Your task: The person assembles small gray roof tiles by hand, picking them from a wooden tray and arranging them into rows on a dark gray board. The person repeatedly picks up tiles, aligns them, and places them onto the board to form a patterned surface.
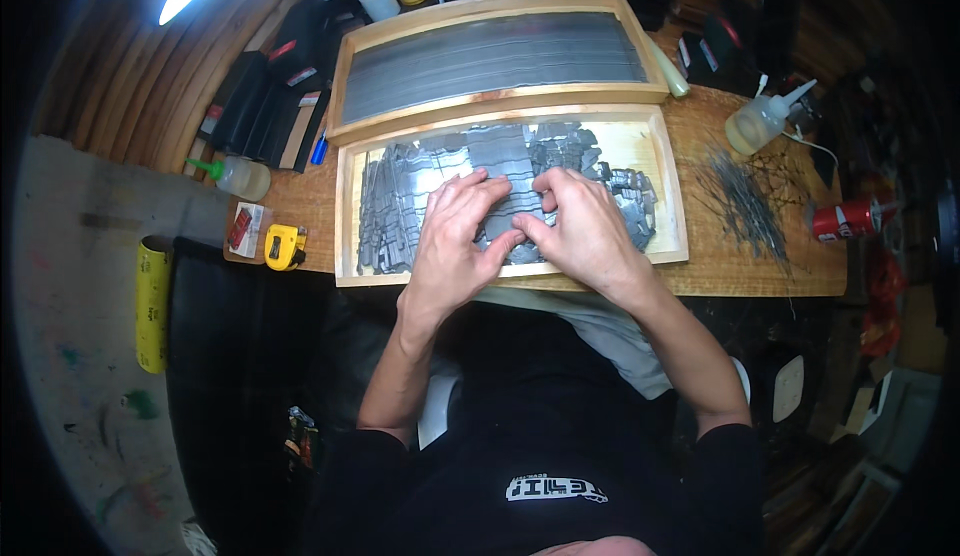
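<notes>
Your two bare hands work over a shallow wooden tray (pixel 674 191) on the wooden surface (pixel 720 278). Inside the tray lie many thin grey strips (pixel 500 148), metallic in look: roughly lined up in rows toward its middle and left, more jumbled toward its right end.

Your left hand (pixel 465 218) is over the tray's middle, fingers bent and thumb reaching inward. Your right hand (pixel 582 224) faces it from the right, fingers curled, thumb pointing at the left one. A narrow gap separates your thumbs, with strips beneath; whether either hand grips a strip, you cannot tell from this view.

Just beyond the tray is a second wooden tray (pixel 480 9), lined with neat long grey strips (pixel 490 61). Left of the near tray are a yellow tape measure (pixel 286 247) and a squeeze bottle with a green tip (pixel 244 177). To its right are a loose heap of thin dark rods (pixel 748 206), a white-nozzled bottle (pixel 755 128) and, farther out, a red can (pixel 843 222).
</notes>
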The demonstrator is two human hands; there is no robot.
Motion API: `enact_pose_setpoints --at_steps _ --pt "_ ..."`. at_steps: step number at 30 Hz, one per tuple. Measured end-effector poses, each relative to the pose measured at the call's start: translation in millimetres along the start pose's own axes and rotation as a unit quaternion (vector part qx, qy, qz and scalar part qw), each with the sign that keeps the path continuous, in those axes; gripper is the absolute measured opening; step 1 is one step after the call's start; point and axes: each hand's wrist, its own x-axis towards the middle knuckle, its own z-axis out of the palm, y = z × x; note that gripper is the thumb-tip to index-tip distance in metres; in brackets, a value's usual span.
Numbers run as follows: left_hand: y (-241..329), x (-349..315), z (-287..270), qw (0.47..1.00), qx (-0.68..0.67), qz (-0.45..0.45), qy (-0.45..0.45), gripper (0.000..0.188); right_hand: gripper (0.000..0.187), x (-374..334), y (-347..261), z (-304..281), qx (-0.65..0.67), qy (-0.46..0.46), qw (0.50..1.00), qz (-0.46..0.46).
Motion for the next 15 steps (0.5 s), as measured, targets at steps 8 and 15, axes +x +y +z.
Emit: enact_pose_setpoints --at_steps 8,15 --pt "-3 -2 1 1.0 -0.02 -0.008 0.006 0.056 0.041 7 -21 -8 -0.022 -0.038 0.997 0.063" --pt "-2 -2 -1 0.999 -0.03 -0.008 0.01 0.056 0.044 8 -15 -10 -0.067 -0.017 0.997 0.04"
